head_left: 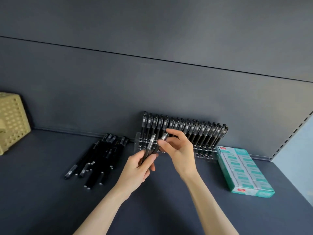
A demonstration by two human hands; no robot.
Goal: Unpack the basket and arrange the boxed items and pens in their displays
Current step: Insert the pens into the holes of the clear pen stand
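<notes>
- Left grip (140,167): the fingers are curled around the lower barrels of the held pens (150,146), with the caps pointing up toward the rack. It probably serves as a magazine, so pens can be fed out one at a time.
- Right grip (179,148): thumb and forefinger pinch the capped end of a single pen (163,137) from that bundle, and the other fingers are loosely curled. A pinch near the cap probably gives fine control for lowering the tip into a hole.
- Display rack (201,152): clear plastic, standing against the back panel (152,73) just behind both grips. Racked pens (194,129) stand upright in the rear rows. The front holes on the right side appear vacant.
- Loose pens (100,156): piled flat on the shelf (50,200), left of the rack and near the left grip. They are likely staged there for pickup.
- Box of packaged items (243,168): teal and white, lying flat to the right of the rack. Whether it touches the rack or sits just beside it cannot be determined.
- Basket (11,122): beige and perforated, at the far left and well apart from the work. The frame edge cuts it off, and its contents are not visible.
- Not determinable:
  - the exact number of pens in the left grip;
  - which hole is targeted;
  - the rack's left front section, which is hidden behind both grips;
  - the print on the box, which is too small to read.
</notes>
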